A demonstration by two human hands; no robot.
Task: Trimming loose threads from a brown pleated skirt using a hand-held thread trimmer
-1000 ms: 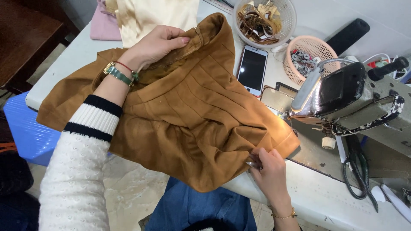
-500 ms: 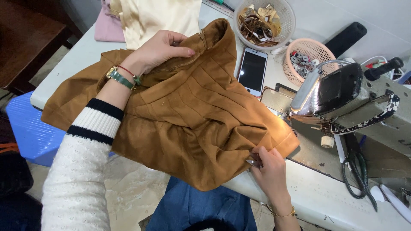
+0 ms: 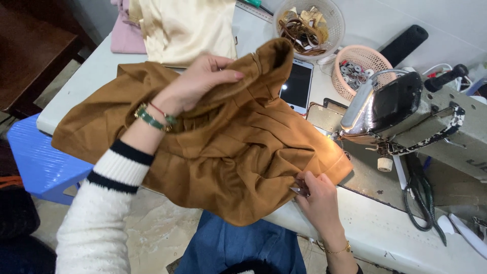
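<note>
Beside the sewing machine (image 3: 406, 116), head view: brown garment (image 3: 238, 152) lies bunched across the white table (image 3: 385, 228). Left hand (image 3: 198, 83), farthest from the machine, fingers closed on a raised fold. Right hand (image 3: 317, 195), just before the machine, fingers pinched together on the garment's hem. A phone (image 3: 297, 83) lies behind the garment.

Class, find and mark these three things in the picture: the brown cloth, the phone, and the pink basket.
brown cloth (image 3: 238, 152), head view, on the pleated middle of the fabric.
phone (image 3: 297, 86), head view, on its dark screen.
pink basket (image 3: 378, 55), head view, on its far rim.
</note>
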